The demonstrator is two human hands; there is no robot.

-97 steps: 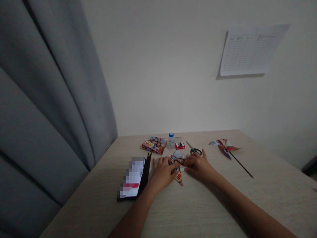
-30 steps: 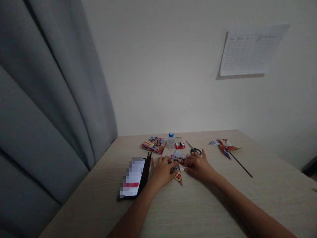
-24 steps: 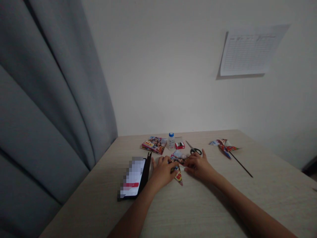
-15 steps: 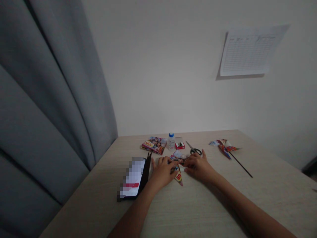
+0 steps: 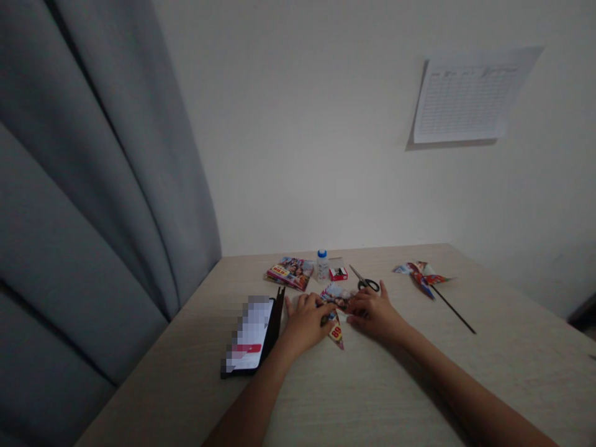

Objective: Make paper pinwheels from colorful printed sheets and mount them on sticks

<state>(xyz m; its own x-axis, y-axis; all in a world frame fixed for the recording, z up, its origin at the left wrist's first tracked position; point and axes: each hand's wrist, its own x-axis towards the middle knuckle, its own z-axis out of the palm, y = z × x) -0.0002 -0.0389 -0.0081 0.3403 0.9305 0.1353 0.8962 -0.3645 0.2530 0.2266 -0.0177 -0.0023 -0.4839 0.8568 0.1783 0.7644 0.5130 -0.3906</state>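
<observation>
On the desk (image 5: 400, 385), the fingertips of both hands are pressing in on a folded printed paper (image 5: 336, 298) from opposite sides. L fingers (image 5: 308, 303) and R fingers (image 5: 359, 305) are bunched together at its middle, can't tell if they're pinching or just pinning it tbh. A pointed flap (image 5: 336, 334) is sticking out below. L hand (image 5: 305, 326) is sitting near a phone (image 5: 249, 332), R hand (image 5: 375, 315) near scissors (image 5: 367, 284). Step in hand looks like gathering the folds at the center; next move seems to need them kept held. A pinwheel (image 5: 421, 277) on a stick is lying off to the right.
</observation>
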